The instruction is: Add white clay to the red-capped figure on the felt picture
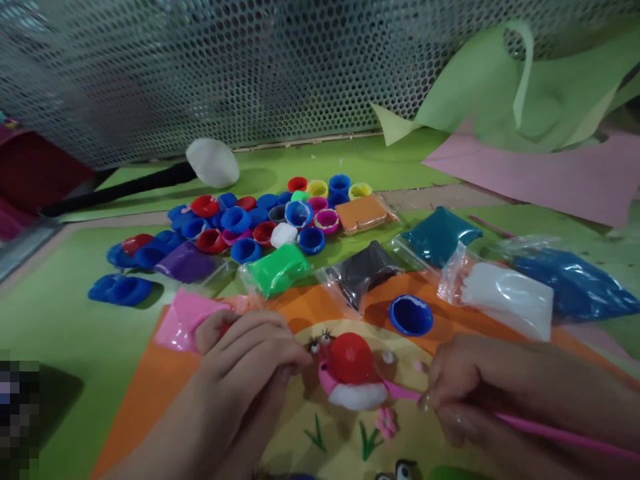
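A snail-like figure of modelling clay [350, 367], with a red dome shell, pink body, white lower band and eyes with lashes, lies on a yellow round [285, 440] on orange card. My left hand [250, 360] is left of its eyes, fingers curled and pressed together; what they may hold is hidden. My right hand [470, 387] is closed around a thin pink stick [560, 430], its fingertips at the pointed pink strip [403, 392] on the figure's right. I cannot tell whether stick and strip join. Below are a pink clay flower [386, 423] and green clay blades [369, 441].
Clay packets lie behind the card: pink [185, 320], green [278, 270], black [364, 270], white [507, 297] and others. A blue cap [411, 315] sits near my right hand. Several coloured caps [245, 220] are heaped farther back, before a perforated metal panel [300, 73].
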Demonstrator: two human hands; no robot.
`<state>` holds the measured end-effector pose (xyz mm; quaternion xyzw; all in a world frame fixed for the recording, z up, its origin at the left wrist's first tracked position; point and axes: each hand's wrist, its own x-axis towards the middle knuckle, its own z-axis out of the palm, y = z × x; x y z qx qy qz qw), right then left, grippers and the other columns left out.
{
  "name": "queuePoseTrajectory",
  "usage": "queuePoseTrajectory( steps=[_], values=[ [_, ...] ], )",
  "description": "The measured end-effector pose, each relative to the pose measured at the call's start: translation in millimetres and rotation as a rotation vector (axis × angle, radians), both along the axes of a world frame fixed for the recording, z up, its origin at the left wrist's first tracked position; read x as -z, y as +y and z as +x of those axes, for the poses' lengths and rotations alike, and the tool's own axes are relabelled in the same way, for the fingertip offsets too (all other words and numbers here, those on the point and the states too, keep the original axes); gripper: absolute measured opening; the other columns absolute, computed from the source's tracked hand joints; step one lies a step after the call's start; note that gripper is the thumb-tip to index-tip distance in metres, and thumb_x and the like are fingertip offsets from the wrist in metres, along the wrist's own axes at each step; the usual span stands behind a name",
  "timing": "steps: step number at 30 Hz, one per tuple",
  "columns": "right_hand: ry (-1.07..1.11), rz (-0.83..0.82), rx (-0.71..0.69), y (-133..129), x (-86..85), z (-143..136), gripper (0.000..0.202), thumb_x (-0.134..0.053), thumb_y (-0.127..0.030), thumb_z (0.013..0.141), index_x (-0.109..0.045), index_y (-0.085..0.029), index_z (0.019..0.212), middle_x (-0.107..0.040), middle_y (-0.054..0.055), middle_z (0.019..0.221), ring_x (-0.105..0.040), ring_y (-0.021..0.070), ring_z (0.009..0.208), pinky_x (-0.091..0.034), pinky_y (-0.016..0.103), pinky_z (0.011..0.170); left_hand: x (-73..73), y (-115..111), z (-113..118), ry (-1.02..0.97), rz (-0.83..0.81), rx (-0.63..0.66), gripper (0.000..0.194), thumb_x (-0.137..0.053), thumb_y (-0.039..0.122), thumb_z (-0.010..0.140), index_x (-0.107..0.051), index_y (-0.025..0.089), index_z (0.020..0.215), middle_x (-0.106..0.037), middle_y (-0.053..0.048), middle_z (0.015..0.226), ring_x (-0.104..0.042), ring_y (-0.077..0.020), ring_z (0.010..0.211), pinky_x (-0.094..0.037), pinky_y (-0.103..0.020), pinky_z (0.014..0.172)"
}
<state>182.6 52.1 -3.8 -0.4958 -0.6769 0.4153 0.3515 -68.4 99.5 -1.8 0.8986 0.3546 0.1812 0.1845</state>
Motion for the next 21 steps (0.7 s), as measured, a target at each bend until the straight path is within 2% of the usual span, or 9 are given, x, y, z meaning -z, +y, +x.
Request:
queuePoseTrajectory(
  steps=[5, 9, 13, 16, 19, 21],
  values=[
    [-0.071, -0.054, 0.009, -1.9, -2.8, -0.5, 0.021, -0.045, -0.031, 0.085, -0.050, -0.027, 0.065, -0.047, -0.009, 0.049, -0.039, 0.0074, 0.039, -0.028, 0.016, 0.034, -2.6, -4.8, 3.3, -0.056, -0.082, -0.022, 0.025, -0.036, 0.003, 0.087, -0.051, 0.022, 0.091, -0.058, 0.000, 0.086, -0.051, -0.0177, 0.089, -0.034, -0.035, 0.081],
    [-0.132, -0.046, -0.104, -1.6, -7.3, 2.2, 0.021, -0.042, -0.027, 0.086, -0.049, -0.024, 0.066, -0.048, -0.008, 0.053, -0.041, 0.0072, 0.041, -0.032, 0.015, 0.036, -3.9, -4.0, 2.2, -0.047, -0.077, -0.005, 0.024, -0.036, 0.003, 0.087, -0.051, 0.021, 0.091, -0.058, -0.001, 0.084, -0.052, -0.0178, 0.086, -0.035, -0.036, 0.079],
    [-0.272, 0.099, -0.128, 3.3, -14.0, 8.5, 0.012, -0.048, -0.023, 0.087, -0.052, -0.025, 0.075, -0.053, -0.007, 0.058, -0.049, 0.0074, 0.045, -0.040, 0.013, 0.040, -2.9, -4.0, 1.3, -0.055, -0.090, 0.006, 0.023, -0.035, 0.004, 0.088, -0.050, 0.021, 0.091, -0.057, -0.002, 0.084, -0.051, -0.0181, 0.085, -0.036, -0.035, 0.077],
    [-0.263, 0.244, -0.156, 6.4, -16.1, 12.0, 0.012, -0.053, -0.015, 0.083, -0.053, -0.025, 0.078, -0.059, -0.007, 0.066, -0.056, 0.0063, 0.053, -0.046, 0.011, 0.051, -2.4, -4.6, 2.1, -0.061, -0.074, -0.007, 0.022, -0.035, 0.004, 0.088, -0.050, 0.021, 0.090, -0.057, -0.001, 0.083, -0.051, -0.0184, 0.084, -0.035, -0.037, 0.077],
    [-0.221, 0.264, -0.197, 6.9, -14.3, 12.2, 0.013, -0.054, -0.012, 0.080, -0.054, -0.025, 0.078, -0.062, -0.008, 0.068, -0.058, 0.0052, 0.052, -0.046, 0.010, 0.050, -3.7, -5.1, 2.3, -0.050, -0.066, -0.026, 0.023, -0.035, 0.005, 0.087, -0.050, 0.021, 0.088, -0.058, -0.002, 0.083, -0.051, -0.0188, 0.084, -0.035, -0.038, 0.077],
    [-0.180, 0.238, -0.167, 5.8, -11.9, 11.1, 0.013, -0.054, -0.013, 0.081, -0.054, -0.026, 0.079, -0.062, -0.009, 0.068, -0.057, 0.0043, 0.051, -0.045, 0.009, 0.048, -5.1, -5.5, 1.5, -0.037, -0.024, -0.011, 0.023, -0.035, 0.003, 0.086, -0.050, 0.021, 0.089, -0.059, -0.002, 0.083, -0.052, -0.0190, 0.086, -0.036, -0.037, 0.077]
  ],
)
